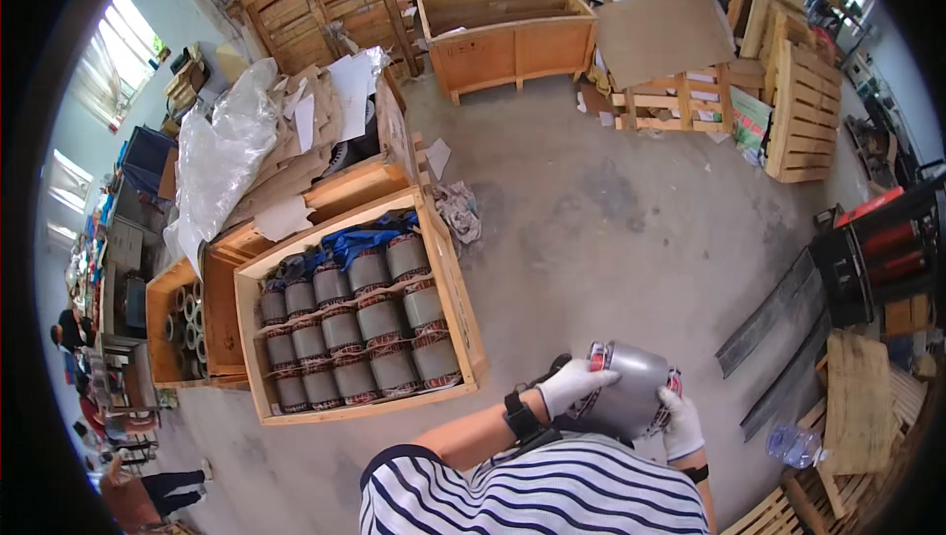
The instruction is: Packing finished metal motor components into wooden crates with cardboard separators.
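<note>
Both my hands wear white gloves and hold one motor stator (636, 384), a grey metal cylinder with reddish windings at its two ends, in front of my body. My left hand (574, 385) is closed on its left end, the thumb lying over the rim. At the right end, my right hand (682, 424) grips the edge by the windings. To the left stands an open wooden crate (471, 338) filled with rows of similar stators (379, 319), sheets between the layers. A blue cloth or plastic (357, 241) covers part of the far row.
Behind the crate, cardboard and clear plastic wrap (229, 136) lie heaped on another box. A smaller crate (169, 369) holds hollow cylinders. At right, a red-and-black forklift (882, 244) extends two forks (769, 326) over the floor. Pallets (803, 111) lean far right; people stand far left.
</note>
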Available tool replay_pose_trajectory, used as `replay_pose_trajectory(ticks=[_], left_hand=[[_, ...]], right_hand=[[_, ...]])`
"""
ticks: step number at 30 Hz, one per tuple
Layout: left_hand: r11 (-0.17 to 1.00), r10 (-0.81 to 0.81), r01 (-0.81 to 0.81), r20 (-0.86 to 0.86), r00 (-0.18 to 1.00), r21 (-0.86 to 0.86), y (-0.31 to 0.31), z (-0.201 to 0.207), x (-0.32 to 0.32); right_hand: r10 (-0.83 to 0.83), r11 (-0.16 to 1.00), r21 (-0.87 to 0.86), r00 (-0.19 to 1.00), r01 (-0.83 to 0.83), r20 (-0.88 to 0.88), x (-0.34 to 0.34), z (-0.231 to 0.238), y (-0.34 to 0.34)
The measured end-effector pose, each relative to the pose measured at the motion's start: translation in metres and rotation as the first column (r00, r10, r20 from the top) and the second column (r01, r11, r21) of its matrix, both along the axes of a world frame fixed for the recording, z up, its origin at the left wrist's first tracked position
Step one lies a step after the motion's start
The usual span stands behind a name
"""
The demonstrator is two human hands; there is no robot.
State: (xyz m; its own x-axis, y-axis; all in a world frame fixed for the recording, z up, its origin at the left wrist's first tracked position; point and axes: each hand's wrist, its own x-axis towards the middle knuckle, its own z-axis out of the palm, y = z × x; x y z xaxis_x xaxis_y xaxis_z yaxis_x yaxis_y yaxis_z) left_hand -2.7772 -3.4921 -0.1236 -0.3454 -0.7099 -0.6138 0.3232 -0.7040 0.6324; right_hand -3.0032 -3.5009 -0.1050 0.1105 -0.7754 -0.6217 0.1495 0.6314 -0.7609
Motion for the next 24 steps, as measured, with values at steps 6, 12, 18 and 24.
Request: replay_pose_trajectory(ticks=[6, 12, 18, 24], left_hand=[[0.999, 0.042, -0.042, 0.008, 0.999, -0.034, -0.164, 0.005, 0.026], [0.964, 0.262, -0.264, 0.079, 0.962, 0.016, -0.318, -0.027, 0.078], [0.851, 0.525, -0.525, -0.015, 0.851, 0.019, -0.444, -0.016, 0.176], [0.847, 0.517, -0.529, 0.16, 0.841, 0.045, -0.589, -0.016, 0.309]], right_hand=[[0.104, 0.994, 0.034, 0.994, -0.104, 0.014, 0.026, 0.013, -0.187], [0.279, 0.954, 0.099, 0.959, -0.283, 0.052, 0.101, 0.009, -0.391], [0.447, 0.876, 0.184, 0.894, -0.445, 0.036, 0.227, 0.013, -0.562], [0.519, 0.822, 0.243, 0.853, -0.515, 0.053, 0.353, -0.038, -0.711]])
